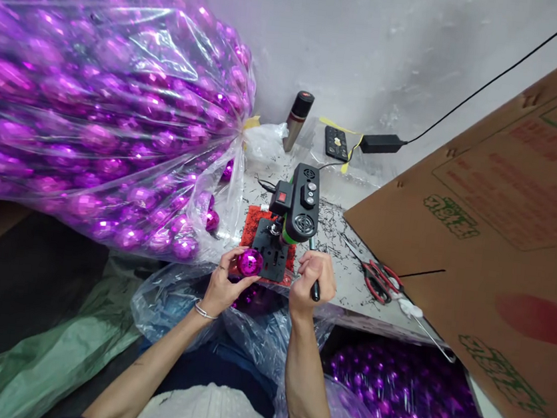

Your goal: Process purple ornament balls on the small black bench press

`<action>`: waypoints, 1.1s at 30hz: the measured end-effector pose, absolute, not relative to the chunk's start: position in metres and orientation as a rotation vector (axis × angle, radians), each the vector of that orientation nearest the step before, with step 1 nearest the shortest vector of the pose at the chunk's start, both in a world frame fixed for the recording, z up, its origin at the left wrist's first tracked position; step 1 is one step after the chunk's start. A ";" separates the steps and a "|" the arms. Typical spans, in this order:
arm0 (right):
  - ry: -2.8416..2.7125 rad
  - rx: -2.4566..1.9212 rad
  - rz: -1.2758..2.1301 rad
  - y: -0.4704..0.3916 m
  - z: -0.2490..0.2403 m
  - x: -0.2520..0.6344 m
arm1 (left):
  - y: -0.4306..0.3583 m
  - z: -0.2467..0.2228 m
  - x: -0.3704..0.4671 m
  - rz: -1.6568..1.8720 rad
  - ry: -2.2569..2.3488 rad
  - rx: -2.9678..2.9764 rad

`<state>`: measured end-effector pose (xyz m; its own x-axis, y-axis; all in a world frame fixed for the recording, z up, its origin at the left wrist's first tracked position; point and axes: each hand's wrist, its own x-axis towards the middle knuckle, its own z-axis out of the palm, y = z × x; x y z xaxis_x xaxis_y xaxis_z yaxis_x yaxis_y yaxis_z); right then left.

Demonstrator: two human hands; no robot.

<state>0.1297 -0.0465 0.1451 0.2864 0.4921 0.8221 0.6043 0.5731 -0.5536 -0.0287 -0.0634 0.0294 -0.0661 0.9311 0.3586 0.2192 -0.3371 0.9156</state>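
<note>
Between the thumb and fingers of my left hand [226, 282] is a shiny purple ball ornament [250, 262], held at the near left edge of a small black bench press [304, 202]. My right hand [313, 281] is wrapped round the press's lever handle [316, 291], whose black tip shows below the fist. The press has a black flat base [269, 251] and stands on a red mat [253, 218]. A box with a red switch [282, 197] is fixed on its left side. What lies under the press head is partly hidden.
A big clear bag of purple balls [118, 117] fills the left. Red-handled scissors [381, 281] lie right, beside a large cardboard box [499, 214]. Behind stand a dark bottle [298, 121], a black phone-like device [336, 142] and a power adapter [382, 144]. Black scraps litter the table [344, 290].
</note>
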 end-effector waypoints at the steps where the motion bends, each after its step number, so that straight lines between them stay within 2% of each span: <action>1: -1.349 -1.045 -0.098 -0.047 0.145 0.130 | -0.063 0.029 -0.029 1.445 1.267 1.584; 23: -1.369 -1.018 -0.136 -0.046 0.143 0.130 | -0.058 0.031 -0.030 1.418 1.302 1.493; 29: -1.366 -1.005 -0.120 -0.047 0.142 0.129 | -0.058 0.063 -0.025 1.368 1.030 0.705; 33: -1.361 -0.998 -0.099 -0.047 0.141 0.129 | -0.054 0.095 -0.029 1.161 0.712 0.080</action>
